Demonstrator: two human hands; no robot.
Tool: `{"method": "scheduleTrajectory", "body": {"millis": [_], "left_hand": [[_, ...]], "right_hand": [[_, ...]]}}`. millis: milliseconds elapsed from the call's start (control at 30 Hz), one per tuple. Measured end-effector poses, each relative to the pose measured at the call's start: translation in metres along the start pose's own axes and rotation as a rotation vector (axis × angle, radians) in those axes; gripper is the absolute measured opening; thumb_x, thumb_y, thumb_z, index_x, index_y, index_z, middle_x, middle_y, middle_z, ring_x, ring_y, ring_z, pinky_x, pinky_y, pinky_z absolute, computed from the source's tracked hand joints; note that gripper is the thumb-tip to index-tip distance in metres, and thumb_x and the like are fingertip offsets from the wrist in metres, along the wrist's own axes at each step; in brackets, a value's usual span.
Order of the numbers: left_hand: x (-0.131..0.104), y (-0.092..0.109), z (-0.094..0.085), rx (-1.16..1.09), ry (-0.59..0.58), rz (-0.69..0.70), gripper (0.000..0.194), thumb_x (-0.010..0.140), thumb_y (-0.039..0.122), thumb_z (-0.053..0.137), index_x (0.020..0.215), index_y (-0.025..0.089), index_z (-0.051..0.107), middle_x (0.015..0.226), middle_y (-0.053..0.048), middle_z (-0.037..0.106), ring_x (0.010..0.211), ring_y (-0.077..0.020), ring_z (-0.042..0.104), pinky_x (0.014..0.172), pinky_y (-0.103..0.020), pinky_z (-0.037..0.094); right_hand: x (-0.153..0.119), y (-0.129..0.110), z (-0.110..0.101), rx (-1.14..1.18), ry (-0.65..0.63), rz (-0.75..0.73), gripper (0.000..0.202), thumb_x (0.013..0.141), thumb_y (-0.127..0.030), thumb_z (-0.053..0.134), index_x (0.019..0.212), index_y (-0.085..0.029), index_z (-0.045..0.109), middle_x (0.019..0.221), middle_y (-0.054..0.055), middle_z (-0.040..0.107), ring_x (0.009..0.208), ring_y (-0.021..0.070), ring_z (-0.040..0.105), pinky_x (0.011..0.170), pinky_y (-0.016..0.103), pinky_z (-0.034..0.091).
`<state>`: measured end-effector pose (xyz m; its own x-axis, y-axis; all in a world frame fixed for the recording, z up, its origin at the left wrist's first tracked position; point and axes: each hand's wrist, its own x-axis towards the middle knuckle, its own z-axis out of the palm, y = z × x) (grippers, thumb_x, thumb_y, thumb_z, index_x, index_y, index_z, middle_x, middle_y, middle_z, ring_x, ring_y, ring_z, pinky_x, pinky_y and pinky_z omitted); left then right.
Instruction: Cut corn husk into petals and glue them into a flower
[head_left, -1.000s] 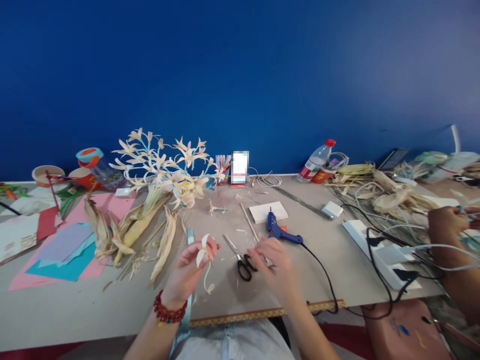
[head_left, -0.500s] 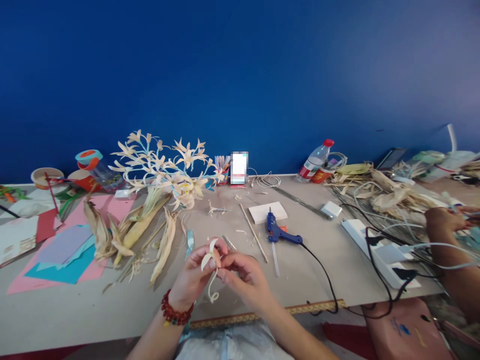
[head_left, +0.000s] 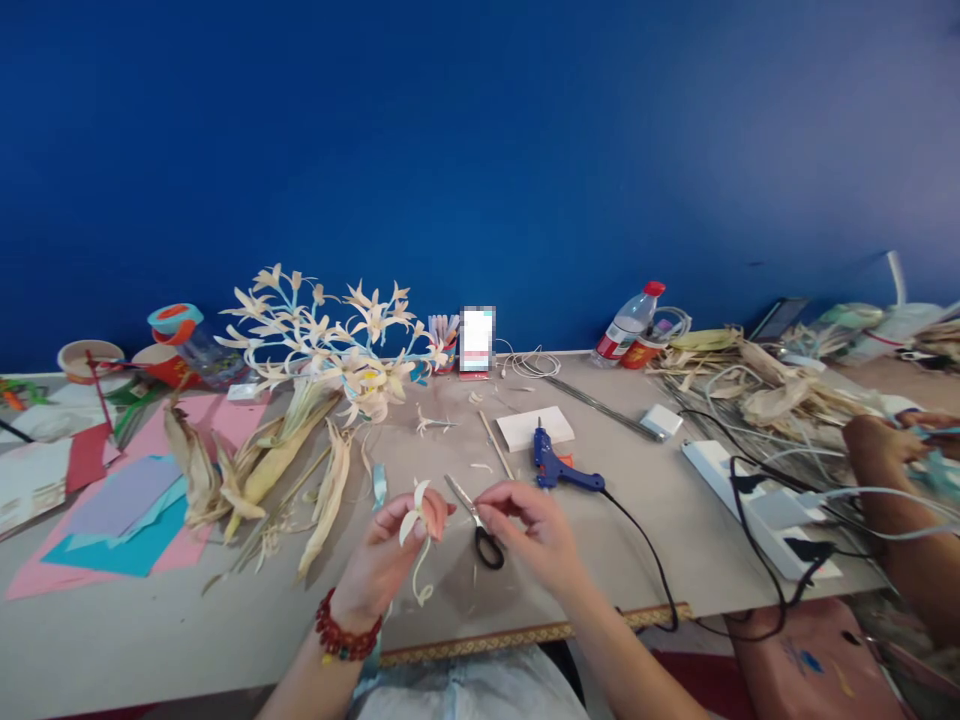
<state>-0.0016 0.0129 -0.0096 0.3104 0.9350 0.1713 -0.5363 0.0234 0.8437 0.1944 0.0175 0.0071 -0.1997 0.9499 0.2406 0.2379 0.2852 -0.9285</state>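
My left hand (head_left: 388, 550) is closed around a small pale flower (head_left: 420, 505) made of husk-like strips, held above the table's front. A thin curled strip (head_left: 424, 590) hangs below its fingers. To the right of it, my right hand (head_left: 536, 535) has its thumb and index fingertip close together in a pinch; anything between them is too small to make out. Scissors with black handles (head_left: 490, 549) lie just beside those fingertips, blades pointing away to the left. Whether the hand touches them I cannot tell.
Behind stands a bunch of pale husk flowers (head_left: 322, 340). Corn husks (head_left: 326, 500) and coloured paper (head_left: 127, 530) lie left. A blue glue gun (head_left: 559, 465), its cord and a white power strip (head_left: 750, 510) are right. Another person's arm (head_left: 885, 480) reaches in at far right.
My right hand has drawn away to the right from the flower, uncovering the scissors on the table. My left hand keeps hold of the flower, shifted slightly left.
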Motion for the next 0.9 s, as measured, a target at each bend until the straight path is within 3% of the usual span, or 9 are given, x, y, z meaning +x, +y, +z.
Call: {"method": "scheduleTrajectory", "body": {"millis": [167, 233, 300, 367, 500, 700, 900], "left_hand": [[-0.002, -0.001, -0.005, -0.031, 0.067, -0.034, 0.022, 0.085, 0.035, 0.067, 0.072, 0.018, 0.065, 0.073, -0.001, 0.052, 0.078, -0.0167, 0.049, 0.096, -0.039, 0.038], [-0.003, -0.003, -0.008, -0.042, 0.085, -0.036, 0.022, 0.085, 0.035, 0.067, 0.072, 0.018, 0.064, 0.074, -0.001, 0.052, 0.079, -0.0171, 0.049, 0.095, -0.039, 0.039], [-0.003, -0.003, -0.009, -0.037, 0.088, -0.037, 0.022, 0.085, 0.035, 0.068, 0.072, 0.018, 0.064, 0.074, -0.002, 0.053, 0.081, -0.0176, 0.050, 0.095, -0.039, 0.038], [-0.003, -0.004, -0.008, -0.033, 0.082, -0.040, 0.022, 0.085, 0.035, 0.067, 0.072, 0.017, 0.064, 0.074, -0.002, 0.053, 0.082, -0.0178, 0.051, 0.095, -0.038, 0.038], [-0.002, -0.004, -0.006, -0.030, 0.066, -0.037, 0.022, 0.085, 0.036, 0.068, 0.073, 0.018, 0.064, 0.075, -0.002, 0.053, 0.080, -0.0174, 0.049, 0.094, -0.037, 0.038], [-0.002, -0.002, -0.006, -0.015, 0.071, -0.035, 0.022, 0.085, 0.037, 0.067, 0.074, 0.018, 0.065, 0.076, -0.002, 0.053, 0.081, -0.0175, 0.049, 0.093, -0.036, 0.038], [-0.002, -0.001, -0.004, -0.012, 0.057, -0.031, 0.021, 0.085, 0.036, 0.067, 0.074, 0.018, 0.065, 0.075, -0.001, 0.052, 0.080, -0.0172, 0.048, 0.094, -0.036, 0.038]], "right_hand": [[0.005, 0.030, -0.061, -0.459, 0.052, -0.059, 0.018, 0.093, -0.026, 0.051, 0.093, -0.019, 0.068, 0.086, 0.007, 0.070, 0.077, 0.0212, 0.065, 0.071, 0.032, 0.052], [0.004, 0.049, -0.088, -0.736, 0.107, -0.014, 0.021, 0.091, -0.024, 0.052, 0.104, -0.018, 0.066, 0.101, 0.011, 0.070, 0.094, 0.0279, 0.064, 0.080, 0.039, 0.052], [0.003, 0.070, -0.110, -0.984, 0.101, 0.041, 0.029, 0.085, -0.018, 0.054, 0.112, -0.016, 0.064, 0.117, 0.016, 0.065, 0.107, 0.0335, 0.059, 0.091, 0.046, 0.048], [0.004, 0.086, -0.122, -1.095, 0.014, 0.083, 0.036, 0.079, -0.013, 0.056, 0.115, -0.014, 0.063, 0.123, 0.016, 0.062, 0.111, 0.0336, 0.057, 0.095, 0.046, 0.045], [0.009, 0.102, -0.122, -1.085, -0.101, 0.126, 0.045, 0.075, -0.009, 0.055, 0.119, -0.017, 0.061, 0.124, 0.013, 0.062, 0.110, 0.0301, 0.057, 0.096, 0.041, 0.042], [0.016, 0.106, -0.122, -0.946, -0.084, 0.177, 0.040, 0.077, -0.013, 0.054, 0.116, -0.017, 0.060, 0.124, 0.014, 0.058, 0.089, 0.0256, 0.063, 0.077, 0.033, 0.044], [0.028, 0.112, -0.137, -0.671, -0.029, 0.252, 0.027, 0.078, -0.027, 0.059, 0.103, -0.021, 0.063, 0.103, 0.008, 0.067, 0.079, 0.0225, 0.064, 0.067, 0.029, 0.043]]}}
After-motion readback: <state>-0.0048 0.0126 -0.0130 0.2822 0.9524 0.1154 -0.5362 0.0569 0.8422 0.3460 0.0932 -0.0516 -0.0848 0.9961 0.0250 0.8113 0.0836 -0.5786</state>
